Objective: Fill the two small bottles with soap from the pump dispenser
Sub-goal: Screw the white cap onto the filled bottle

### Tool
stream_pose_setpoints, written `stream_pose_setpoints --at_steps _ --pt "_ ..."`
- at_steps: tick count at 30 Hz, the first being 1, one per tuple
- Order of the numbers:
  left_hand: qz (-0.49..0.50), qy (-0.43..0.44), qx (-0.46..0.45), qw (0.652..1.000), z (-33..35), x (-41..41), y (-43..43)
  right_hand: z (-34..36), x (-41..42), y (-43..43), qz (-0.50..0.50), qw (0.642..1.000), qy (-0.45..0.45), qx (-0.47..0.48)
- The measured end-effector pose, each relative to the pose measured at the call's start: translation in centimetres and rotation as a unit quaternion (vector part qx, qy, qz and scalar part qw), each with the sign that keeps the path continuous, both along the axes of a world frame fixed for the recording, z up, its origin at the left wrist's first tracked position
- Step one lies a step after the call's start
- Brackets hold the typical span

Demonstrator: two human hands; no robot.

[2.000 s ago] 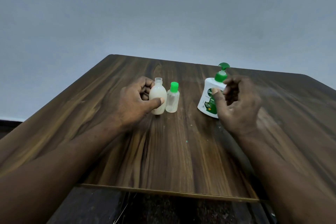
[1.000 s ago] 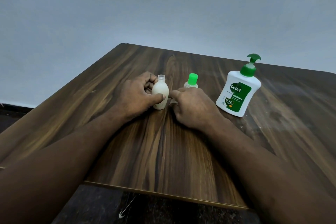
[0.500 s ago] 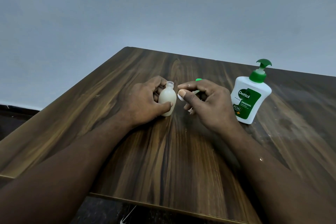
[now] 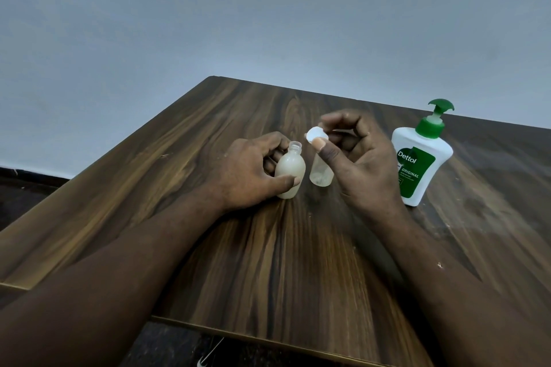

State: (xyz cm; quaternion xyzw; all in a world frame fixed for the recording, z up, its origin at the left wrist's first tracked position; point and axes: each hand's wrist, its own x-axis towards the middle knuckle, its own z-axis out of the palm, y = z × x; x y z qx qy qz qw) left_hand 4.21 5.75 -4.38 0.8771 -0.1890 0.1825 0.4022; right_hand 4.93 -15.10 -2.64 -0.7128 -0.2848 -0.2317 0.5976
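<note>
Left of the pump dispenser [image 4: 420,162], on the desk [image 4: 298,262], the left hand [image 4: 247,170] wraps its fingers round the open-necked milky bottle [image 4: 289,174], steadying it upright, likely for capping. The right hand [image 4: 366,167] pinches a white cap [image 4: 317,135] over the clear bottle [image 4: 323,177], nearer the dispenser.

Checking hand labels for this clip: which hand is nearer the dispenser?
Right. The right hand, pinching a cap, is just left of the dispenser. The left hand grips the milky bottle farther left, beyond the clear bottle.
</note>
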Motion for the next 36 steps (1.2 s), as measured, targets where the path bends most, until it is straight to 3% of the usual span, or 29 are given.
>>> stream_pose_setpoints --at_steps 5,16,31,36 --pt "-0.015 -0.002 0.004 1.000 0.09 0.05 -0.08 -0.25 0.27 0.09 -0.018 0.996 -0.066 -0.053" --pt "-0.040 -0.010 0.000 0.999 0.14 0.03 -0.25 -0.50 -0.20 0.73 -0.027 0.999 -0.016 -0.034" --pt "-0.046 -0.007 0.004 0.999 0.12 0.29 -0.08 -0.89 0.18 0.39 -0.031 0.995 -0.046 -0.084" --pt "-0.051 -0.006 -0.007 0.999 0.32 0.17 -0.15 -0.88 0.22 0.67 -0.077 0.990 -0.059 -0.105"
